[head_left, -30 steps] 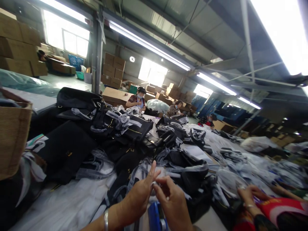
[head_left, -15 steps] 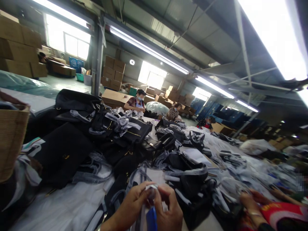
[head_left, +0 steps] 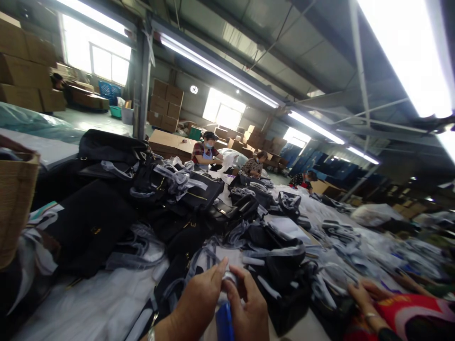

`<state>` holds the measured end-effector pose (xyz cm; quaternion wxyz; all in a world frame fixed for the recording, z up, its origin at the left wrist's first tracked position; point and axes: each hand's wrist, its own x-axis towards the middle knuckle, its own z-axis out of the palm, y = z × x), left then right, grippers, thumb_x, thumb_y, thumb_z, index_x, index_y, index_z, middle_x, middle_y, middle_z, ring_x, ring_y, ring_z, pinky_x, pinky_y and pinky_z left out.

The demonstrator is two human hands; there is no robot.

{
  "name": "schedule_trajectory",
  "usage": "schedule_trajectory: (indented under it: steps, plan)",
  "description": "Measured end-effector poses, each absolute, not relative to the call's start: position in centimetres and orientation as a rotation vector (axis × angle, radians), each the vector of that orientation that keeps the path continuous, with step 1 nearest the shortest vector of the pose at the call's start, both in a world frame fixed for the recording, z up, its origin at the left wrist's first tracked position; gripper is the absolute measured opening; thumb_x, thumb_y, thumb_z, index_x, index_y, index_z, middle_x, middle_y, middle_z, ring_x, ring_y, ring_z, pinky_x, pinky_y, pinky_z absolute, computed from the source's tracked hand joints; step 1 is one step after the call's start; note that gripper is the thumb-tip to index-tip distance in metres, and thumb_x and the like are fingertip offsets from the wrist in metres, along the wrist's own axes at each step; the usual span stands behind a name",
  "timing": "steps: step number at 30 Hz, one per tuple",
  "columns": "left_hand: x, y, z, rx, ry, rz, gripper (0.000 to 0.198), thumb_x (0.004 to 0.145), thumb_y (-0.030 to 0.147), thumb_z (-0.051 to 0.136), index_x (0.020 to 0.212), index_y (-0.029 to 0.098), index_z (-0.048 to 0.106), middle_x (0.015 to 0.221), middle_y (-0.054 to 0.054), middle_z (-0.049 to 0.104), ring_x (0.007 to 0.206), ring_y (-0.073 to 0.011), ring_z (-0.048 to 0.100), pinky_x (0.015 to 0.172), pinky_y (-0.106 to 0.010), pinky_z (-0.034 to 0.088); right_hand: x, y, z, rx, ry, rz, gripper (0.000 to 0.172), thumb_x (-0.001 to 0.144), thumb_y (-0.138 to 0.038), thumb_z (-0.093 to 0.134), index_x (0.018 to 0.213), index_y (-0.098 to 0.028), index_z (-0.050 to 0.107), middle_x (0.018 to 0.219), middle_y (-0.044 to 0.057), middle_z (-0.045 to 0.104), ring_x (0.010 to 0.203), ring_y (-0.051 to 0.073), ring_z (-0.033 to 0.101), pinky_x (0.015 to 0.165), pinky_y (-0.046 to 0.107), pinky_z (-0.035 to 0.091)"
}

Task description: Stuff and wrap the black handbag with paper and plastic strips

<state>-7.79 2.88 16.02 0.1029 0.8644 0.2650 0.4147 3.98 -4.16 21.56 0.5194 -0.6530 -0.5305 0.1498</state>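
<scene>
Low in the middle, my left hand and my right hand meet, fingers closed around a small whitish wrapped piece. Its kind is mostly hidden by my fingers. A blue flat object shows below, against my right palm; I cannot make out what it is. Just beyond my hands lies a pale strap wrapped in clear film. To the right of them sits a black bag with film-wrapped straps and white tubes on it.
More black bags are heaped at left and ahead, beside a tan woven bag. A co-worker's hands work close on the right. Several people sit farther off, including a person in a cap. Cardboard boxes are stacked behind.
My left fingers have straightened somewhat and shifted on the small whitish piece, with both hands staying together. Across the table, the person in the cap has lifted some white sheeting.
</scene>
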Motion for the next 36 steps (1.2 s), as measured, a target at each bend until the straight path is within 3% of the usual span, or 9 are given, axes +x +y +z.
schedule_trajectory:
  steps: [3,6,12,15,19,26,29,32,36]
  plan:
    - [-7.6,3.1,16.2,2.531,0.771,1.102,0.062,0.089,0.003,0.039,0.149,0.010,0.025,0.115,-0.021,0.068,0.099,-0.0279,0.070,0.080,-0.040,0.060,4.0,-4.1,21.9,-1.585,-1.222,0.407,0.032,0.085,-0.044,0.062,0.106,-0.022,0.068,0.094,0.005,0.072,0.076,0.018,0.065,0.071,0.024,0.051]
    - [-7.6,3.0,16.6,2.397,0.710,1.022,0.059,0.092,0.007,0.038,0.150,0.013,0.028,0.122,-0.020,0.065,0.109,-0.0289,0.066,0.087,-0.043,0.058,4.0,-4.1,21.8,-1.582,-1.165,0.477,0.035,0.083,-0.047,0.062,0.105,-0.020,0.067,0.087,0.004,0.072,0.069,0.017,0.064,0.063,0.024,0.050]
    - [-9.0,2.2,18.4,1.856,0.591,0.842,0.050,0.100,0.034,0.035,0.148,0.020,0.037,0.136,-0.014,0.058,0.104,-0.0211,0.066,0.088,-0.032,0.057,4.0,-4.1,21.5,-1.469,-0.972,0.704,0.038,0.080,-0.049,0.066,0.103,-0.018,0.065,0.083,0.003,0.071,0.067,0.016,0.065,0.060,0.023,0.053]
    - [-9.3,1.8,18.6,1.688,0.650,0.842,0.051,0.098,0.046,0.041,0.143,0.021,0.047,0.145,-0.010,0.051,0.129,-0.0251,0.050,0.110,-0.038,0.041,3.5,-4.2,21.5,-1.374,-0.865,0.777,0.038,0.078,-0.048,0.070,0.100,-0.018,0.064,0.079,0.002,0.070,0.062,0.015,0.064,0.057,0.023,0.053]
    - [-8.6,1.2,18.1,1.467,0.686,0.878,0.055,0.096,0.053,0.040,0.138,0.020,0.053,0.141,-0.011,0.055,0.119,-0.0281,0.058,0.106,-0.045,0.045,2.2,-4.1,20.5,-1.314,-0.756,0.709,0.040,0.078,-0.050,0.069,0.100,-0.019,0.062,0.084,0.003,0.069,0.065,0.015,0.064,0.058,0.024,0.054]
    - [-9.1,1.2,17.5,1.732,0.837,0.946,0.047,0.098,0.048,0.036,0.134,0.025,0.056,0.142,-0.007,0.055,0.137,-0.0257,0.042,0.118,-0.045,0.028,3.5,-4.8,21.0,-1.451,-1.126,0.712,0.033,0.084,-0.048,0.062,0.097,-0.019,0.061,0.082,0.003,0.068,0.068,0.016,0.063,0.065,0.027,0.052]
    - [-10.2,1.7,18.1,1.933,0.769,0.857,0.045,0.099,0.041,0.037,0.136,0.024,0.054,0.140,-0.008,0.056,0.135,-0.0264,0.045,0.115,-0.044,0.034,5.4,-5.2,23.8,-1.574,-1.444,0.782,0.030,0.081,-0.043,0.067,0.101,-0.020,0.065,0.095,0.004,0.071,0.081,0.019,0.065,0.072,0.028,0.051]
    - [-10.8,2.2,19.4,2.075,0.567,0.839,0.043,0.100,0.032,0.036,0.139,0.025,0.050,0.133,-0.009,0.061,0.122,-0.0233,0.057,0.107,-0.039,0.045,6.3,-5.3,26.1,-1.635,-1.576,0.809,0.021,0.083,-0.038,0.065,0.098,-0.023,0.066,0.093,0.001,0.071,0.073,0.016,0.063,0.066,0.025,0.048]
    - [-10.7,2.6,20.6,1.994,0.490,0.872,0.043,0.099,0.033,0.041,0.141,0.026,0.049,0.140,-0.007,0.057,0.129,-0.0228,0.052,0.112,-0.040,0.039,6.0,-5.1,25.9,-1.569,-1.455,0.832,0.019,0.083,-0.037,0.066,0.094,-0.022,0.066,0.090,0.001,0.072,0.078,0.018,0.065,0.072,0.027,0.050]
